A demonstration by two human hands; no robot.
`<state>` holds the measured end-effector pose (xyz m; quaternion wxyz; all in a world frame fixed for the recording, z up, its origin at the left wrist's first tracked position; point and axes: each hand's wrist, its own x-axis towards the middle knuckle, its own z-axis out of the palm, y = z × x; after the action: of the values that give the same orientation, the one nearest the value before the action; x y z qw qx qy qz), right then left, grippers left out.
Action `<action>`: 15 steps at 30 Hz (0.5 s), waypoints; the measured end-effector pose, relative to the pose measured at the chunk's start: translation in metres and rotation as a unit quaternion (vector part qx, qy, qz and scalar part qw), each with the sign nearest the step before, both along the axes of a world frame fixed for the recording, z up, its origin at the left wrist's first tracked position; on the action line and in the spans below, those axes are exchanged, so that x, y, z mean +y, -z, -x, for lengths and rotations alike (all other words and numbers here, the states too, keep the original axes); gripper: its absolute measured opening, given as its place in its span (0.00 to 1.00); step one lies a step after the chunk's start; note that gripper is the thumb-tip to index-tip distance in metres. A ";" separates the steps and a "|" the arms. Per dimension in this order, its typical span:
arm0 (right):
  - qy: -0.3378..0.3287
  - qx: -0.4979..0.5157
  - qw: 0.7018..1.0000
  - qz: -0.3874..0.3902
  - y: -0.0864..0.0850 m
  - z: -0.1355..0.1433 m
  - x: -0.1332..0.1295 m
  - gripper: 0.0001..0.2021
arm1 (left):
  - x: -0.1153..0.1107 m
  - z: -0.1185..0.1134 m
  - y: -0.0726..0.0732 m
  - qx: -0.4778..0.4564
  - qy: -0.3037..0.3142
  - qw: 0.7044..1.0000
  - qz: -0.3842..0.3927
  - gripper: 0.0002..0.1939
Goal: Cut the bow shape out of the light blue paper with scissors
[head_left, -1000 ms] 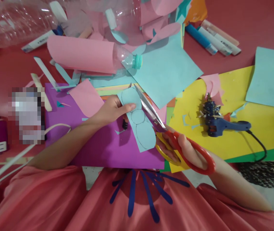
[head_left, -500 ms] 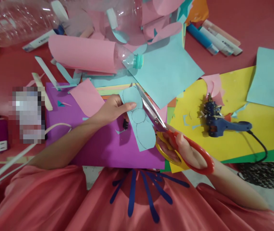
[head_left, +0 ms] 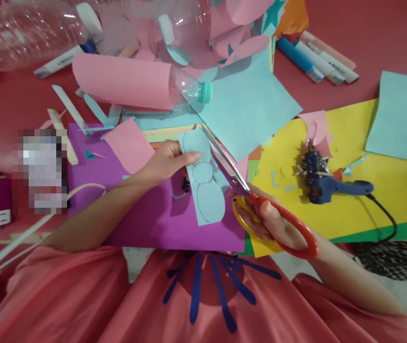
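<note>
Underneath, a purple sheet (head_left: 146,214) is spread on the table, with a yellow sheet (head_left: 375,190) to its right bearing a glue gun (head_left: 327,183). Above the purple sheet, a blue cutout (head_left: 203,183) is pinched at its upper end by the left hand (head_left: 166,162). Scissors (head_left: 249,195) are gripped by the right hand (head_left: 278,226), blades laid along the cutout's right edge.

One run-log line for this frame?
left hand: holds blue paper cutout | right hand: grips red scissors, blades along cutout's right edge | under: purple sheet
</note>
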<state>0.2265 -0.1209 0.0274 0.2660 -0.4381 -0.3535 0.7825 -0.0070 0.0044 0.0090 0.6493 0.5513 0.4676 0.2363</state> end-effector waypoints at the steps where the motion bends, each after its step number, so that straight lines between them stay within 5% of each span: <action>1: 0.000 0.002 1.000 -0.001 0.001 -0.002 0.000 0.27 | 0.000 0.000 0.000 0.001 -0.005 1.000 -0.002 0.14; 15: 0.003 -0.033 0.999 0.021 -0.005 -0.011 0.002 0.33 | 0.000 -0.001 0.002 -0.039 -0.032 0.999 0.012 0.14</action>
<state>0.2376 -0.1191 0.0328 0.2469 -0.4698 -0.3441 0.7745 -0.0060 0.0039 0.0070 0.6657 0.5184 0.4621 0.2731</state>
